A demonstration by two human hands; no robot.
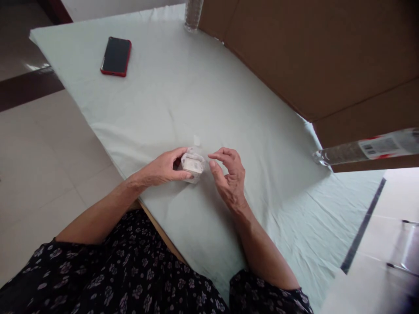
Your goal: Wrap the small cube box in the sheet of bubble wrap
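Note:
My left hand (166,166) grips a small whitish box (193,165) from its left side, thumb at the front and fingers behind. Clear or whitish wrapping seems to surround the box, and its exact contents are too small to tell. To the right of the box is my right hand (230,172), its thumb and forefinger apart and nothing visible between them. A small pale scrap (197,140) shows just beyond the box, on the cloth.
A pale green cloth covers the table (157,100). Toward the far left lies a dark phone (116,56) with a red edge. A large brown cardboard box (294,52) with clear tape (369,148) fills the upper right.

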